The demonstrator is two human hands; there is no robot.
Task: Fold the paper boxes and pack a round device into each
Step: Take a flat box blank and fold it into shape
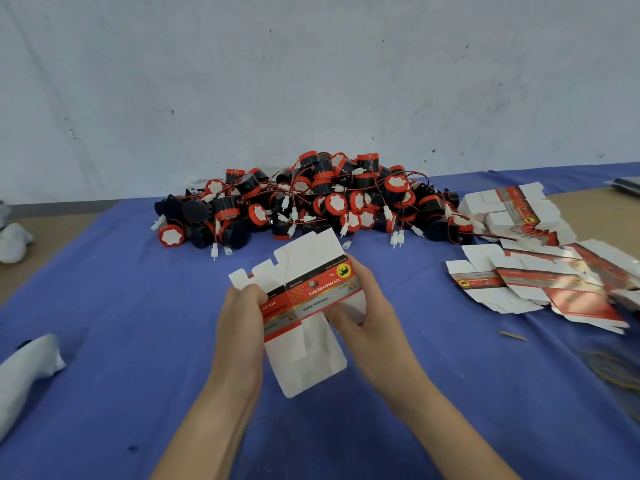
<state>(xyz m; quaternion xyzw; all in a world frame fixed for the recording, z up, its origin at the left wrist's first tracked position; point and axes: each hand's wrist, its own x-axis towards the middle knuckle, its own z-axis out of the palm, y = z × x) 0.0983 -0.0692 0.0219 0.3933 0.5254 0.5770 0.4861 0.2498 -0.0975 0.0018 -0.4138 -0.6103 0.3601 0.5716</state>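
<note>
Landmark: I take the pile of round devices (311, 199) as my reference. They are black and red drums with white caps, red-black wires and white plugs, heaped on the blue cloth (121, 289).

Paper box: I see one paper box (304, 306) held in the air just in front of the pile, on my side of it. It is unfolded, a flat blank with white flaps above and below a red printed band, and it tilts so that its right end is higher.

Left hand: my view shows the left hand (242, 313) in front of the pile. Its fingers (254, 294) are curled and clamped on the left end of the printed band.

Right hand: the right hand (363, 306) is also in front of the pile. Its thumb is pressed on the box's front below the band and its fingers are wrapped behind the right edge, so it grips the box.

Stack of flat boxes: a stack of flat boxes (512, 209) touches the pile's right edge.

Loose flat boxes: more loose flat boxes (540, 285) are fanned out to the right of the pile and nearer me.

White bundle: a white bundle (24, 368) lies well to the left of the pile, close to me. I cannot tell what it is.

Small stick: a small stick (512, 336) lies right of the pile, just in front of the loose boxes.

Wall: a pale wall (311, 81) rises directly behind the pile.
</note>
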